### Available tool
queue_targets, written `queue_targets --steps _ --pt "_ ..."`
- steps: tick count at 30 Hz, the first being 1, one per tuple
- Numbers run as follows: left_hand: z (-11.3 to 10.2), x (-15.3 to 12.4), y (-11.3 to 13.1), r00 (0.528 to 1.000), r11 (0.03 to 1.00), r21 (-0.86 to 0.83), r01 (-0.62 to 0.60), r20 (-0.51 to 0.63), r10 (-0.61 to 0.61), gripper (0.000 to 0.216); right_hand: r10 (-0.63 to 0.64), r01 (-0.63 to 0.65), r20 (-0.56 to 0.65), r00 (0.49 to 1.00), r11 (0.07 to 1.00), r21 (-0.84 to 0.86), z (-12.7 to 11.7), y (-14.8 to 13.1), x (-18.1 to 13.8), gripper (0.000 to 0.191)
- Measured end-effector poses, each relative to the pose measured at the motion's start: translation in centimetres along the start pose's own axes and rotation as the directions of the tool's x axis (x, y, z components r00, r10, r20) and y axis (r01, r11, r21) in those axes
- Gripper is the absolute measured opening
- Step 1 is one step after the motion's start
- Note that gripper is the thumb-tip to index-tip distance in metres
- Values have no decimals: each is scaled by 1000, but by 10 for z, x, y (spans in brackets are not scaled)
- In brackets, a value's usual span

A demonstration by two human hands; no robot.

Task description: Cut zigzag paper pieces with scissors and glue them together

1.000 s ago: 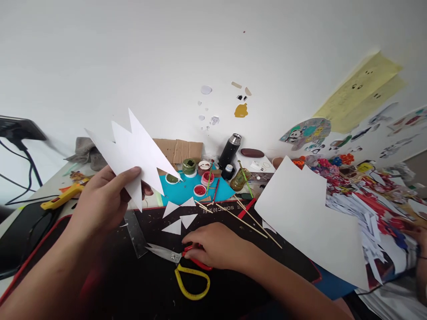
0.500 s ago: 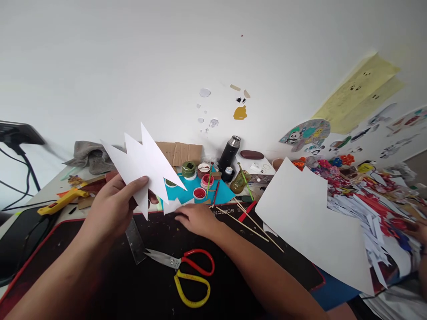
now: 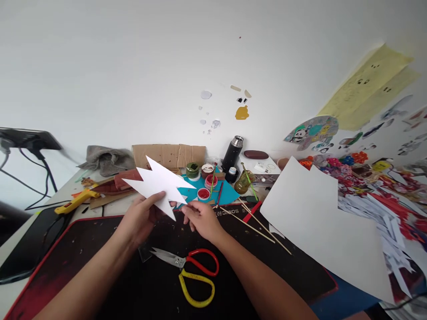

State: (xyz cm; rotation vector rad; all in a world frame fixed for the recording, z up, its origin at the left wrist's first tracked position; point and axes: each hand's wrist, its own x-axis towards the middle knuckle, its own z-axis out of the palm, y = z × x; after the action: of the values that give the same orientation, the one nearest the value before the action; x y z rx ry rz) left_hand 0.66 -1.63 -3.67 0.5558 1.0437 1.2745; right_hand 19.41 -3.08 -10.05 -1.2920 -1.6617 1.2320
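My left hand grips a white paper cutout with sharp zigzag points, thumb on its front face. At its lower right edge, my right hand has its fingertips pinched together. A smaller white paper cutout, mostly hidden behind the larger one, is at these fingertips. Below both hands, scissors with one red and one yellow handle lie on the black mat, blades pointing left. A clear ruler lies partly under my left forearm.
Paint jars and brushes stand on blue paper. Thin wooden sticks lie on the mat. A large white sheet covers the right side. A yellow glue gun is at left, a black thermos by the wall.
My left hand has moved right and lower with the zigzag cutout, bringing it against my right hand. The smaller cutout is now mostly hidden behind it. The view has shifted slightly left.
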Motion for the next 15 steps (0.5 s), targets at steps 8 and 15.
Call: queue_targets --steps 8,15 --pt "23 3 -32 1000 1000 -8 12 -19 -12 27 -10 46 -83 997 893 448 -6 4 -15 65" --pt "26 -5 -44 997 996 87 5 70 -11 41 27 49 -173 985 906 420 -19 9 -15 54"
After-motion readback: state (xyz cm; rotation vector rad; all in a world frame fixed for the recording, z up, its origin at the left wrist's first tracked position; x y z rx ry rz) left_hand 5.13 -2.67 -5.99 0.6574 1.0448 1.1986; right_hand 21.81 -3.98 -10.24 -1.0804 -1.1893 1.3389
